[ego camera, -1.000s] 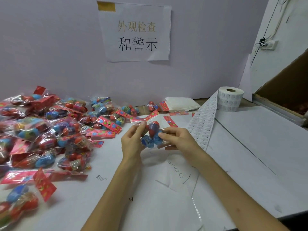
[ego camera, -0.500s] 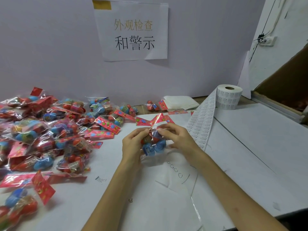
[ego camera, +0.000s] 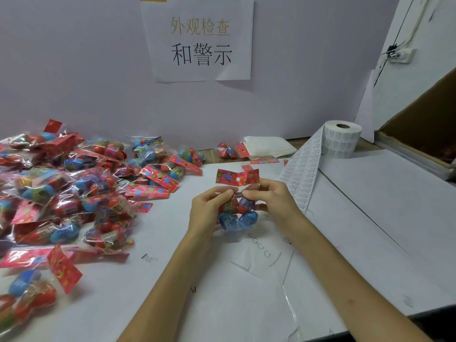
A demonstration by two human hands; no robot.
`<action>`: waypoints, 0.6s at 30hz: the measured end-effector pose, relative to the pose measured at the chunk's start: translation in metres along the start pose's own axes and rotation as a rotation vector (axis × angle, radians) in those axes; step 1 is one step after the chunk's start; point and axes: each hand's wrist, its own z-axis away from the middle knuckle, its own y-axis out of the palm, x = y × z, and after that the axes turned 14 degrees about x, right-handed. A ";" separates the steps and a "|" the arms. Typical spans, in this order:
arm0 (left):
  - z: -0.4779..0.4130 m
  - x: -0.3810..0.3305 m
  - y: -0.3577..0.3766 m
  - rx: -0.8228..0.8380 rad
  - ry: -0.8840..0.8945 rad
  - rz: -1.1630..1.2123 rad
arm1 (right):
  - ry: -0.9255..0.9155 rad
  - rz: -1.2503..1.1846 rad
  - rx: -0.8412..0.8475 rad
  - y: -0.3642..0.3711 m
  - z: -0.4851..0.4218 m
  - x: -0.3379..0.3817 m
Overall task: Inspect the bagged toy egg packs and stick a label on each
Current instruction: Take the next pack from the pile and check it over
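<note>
Hands, left (ego camera: pixel 209 208) and right (ego camera: pixel 274 198), hold one toy egg pack (ego camera: pixel 237 213) above the bench (ego camera: pixel 370 218), fingers pinched on its bag; red header card (ego camera: pixel 237 177) upright. Label roll (ego camera: pixel 341 139) sits rear right.

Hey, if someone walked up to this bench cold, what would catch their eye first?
Probably the heap of red and blue egg packs covering the left side of the table. Then, at centre, the left hand and right hand pinching one pack just below its red header card. At the right rear stands a white label roll, its strip trailing toward the hands.
</note>
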 end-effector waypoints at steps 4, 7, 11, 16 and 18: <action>0.003 -0.002 0.002 0.028 0.025 0.052 | -0.006 0.014 -0.022 -0.003 -0.002 0.002; 0.003 -0.002 0.004 0.012 0.001 0.025 | -0.020 0.023 -0.034 -0.003 -0.001 0.001; 0.004 -0.005 0.006 0.036 -0.057 0.013 | -0.017 0.036 -0.038 0.000 -0.001 -0.001; 0.005 -0.010 0.003 -0.022 -0.032 0.013 | -0.014 0.027 0.017 0.003 0.002 0.003; 0.005 -0.010 0.001 -0.028 -0.022 0.041 | 0.020 0.032 0.034 0.003 0.003 0.004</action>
